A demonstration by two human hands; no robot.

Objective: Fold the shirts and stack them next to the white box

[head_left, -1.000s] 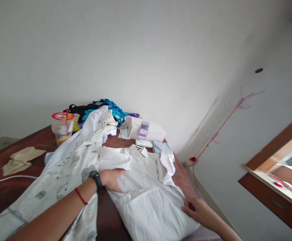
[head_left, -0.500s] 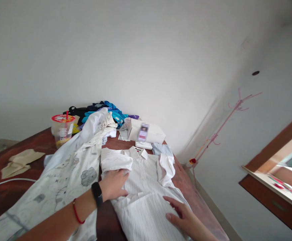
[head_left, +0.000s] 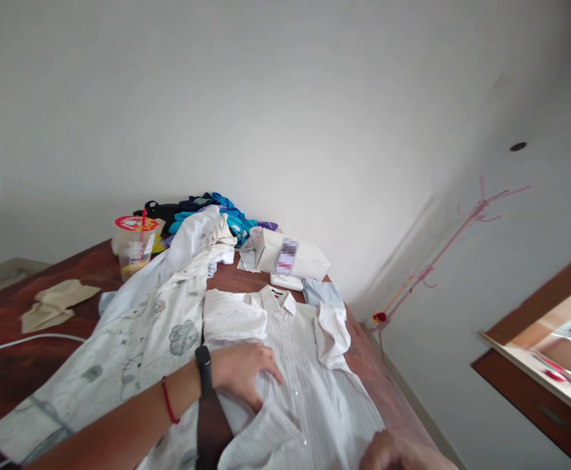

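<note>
One lidded cup (head_left: 135, 251) holding yellowish remains, white box (head_left: 311, 261), left hand (head_left: 244, 372) spread on striped shirt (head_left: 309, 356), right hand (head_left: 391, 450), grip unclear

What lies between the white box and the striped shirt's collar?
In the head view, a small flat white object lies between the box and the shirt collar; what it is, I can't tell.

soft light | 1 dark corner — upper right | edges stretched

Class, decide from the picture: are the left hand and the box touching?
Apart. The head view shows it: the upper part of the shirt lies across the gap between the left hand and the box.
</note>
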